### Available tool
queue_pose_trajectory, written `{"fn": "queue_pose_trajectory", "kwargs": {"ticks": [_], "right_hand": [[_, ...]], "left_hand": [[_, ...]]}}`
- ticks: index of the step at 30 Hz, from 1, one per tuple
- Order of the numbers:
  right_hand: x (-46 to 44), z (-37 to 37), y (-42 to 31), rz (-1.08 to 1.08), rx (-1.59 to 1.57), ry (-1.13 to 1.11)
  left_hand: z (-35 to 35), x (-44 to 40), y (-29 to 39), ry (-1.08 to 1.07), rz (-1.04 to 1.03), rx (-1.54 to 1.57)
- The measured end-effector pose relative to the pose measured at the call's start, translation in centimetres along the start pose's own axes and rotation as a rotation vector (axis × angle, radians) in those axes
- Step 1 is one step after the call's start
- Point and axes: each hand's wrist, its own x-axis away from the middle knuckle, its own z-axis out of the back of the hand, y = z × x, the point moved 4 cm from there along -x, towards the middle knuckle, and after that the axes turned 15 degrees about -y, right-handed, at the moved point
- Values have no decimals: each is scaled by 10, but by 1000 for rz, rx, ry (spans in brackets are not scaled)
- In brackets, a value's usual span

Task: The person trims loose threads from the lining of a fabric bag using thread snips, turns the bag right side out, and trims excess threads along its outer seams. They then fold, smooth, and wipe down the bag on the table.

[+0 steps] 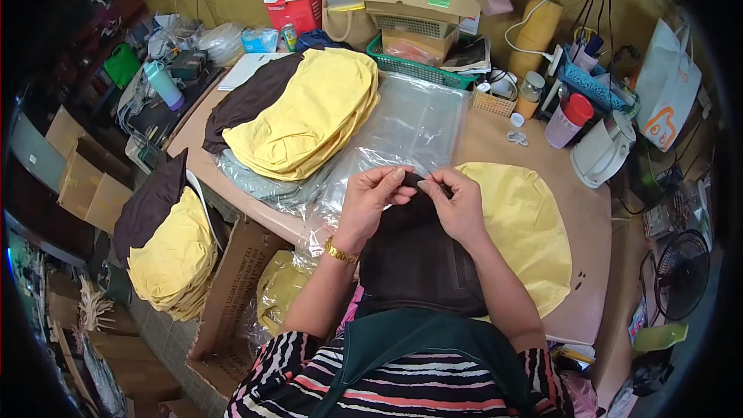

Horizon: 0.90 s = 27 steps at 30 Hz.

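Note:
A dark brown and yellow sewn cloth piece lies across the near side of the table, its dark brown cloth [414, 263] in front of me and its round yellow cloth [522, 236] to the right. My left hand [378, 195] pinches the top edge of the brown cloth between thumb and fingers. Close beside it, my right hand [455, 200] grips the same edge. A straight seam or slit shows on the brown cloth's right part. Left of my hands, a stack of yellow cloth pieces [309, 116] with dark brown parts rests on clear plastic [406, 124].
A second yellow and brown stack [174, 251] stands at the left, near an open cardboard box [232, 302]. Along the back are a green basket [422, 70], a red-lidded cup [569, 120] and a white kettle [604, 147]. A black fan [683, 275] stands at far right.

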Motion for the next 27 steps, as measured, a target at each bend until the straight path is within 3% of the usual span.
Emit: {"fn": "queue_pose_trajectory", "kwargs": {"ticks": [5,12,17,19,23,25,27], "right_hand": [[3,7,3,34,-40,36],[8,6,-10,32,69,-7],[12,8,-12,56,143,-28],[15,12,-36,102,304,88],[20,21,-56,14,427,103],[22,21,-68,114,695,70],[24,21,-79,153,754,70]], "left_hand": [[16,6,2,119,-128,20],[-7,9,11,-61,66,-138],[-12,1,0,-18,-18,-33],[-18,4,-1,-6,-70,191],[-22,8,4,-41,-89,197],[-23,9,3,-72,-110,208],[-23,7,0,-68,-130,183]]}}
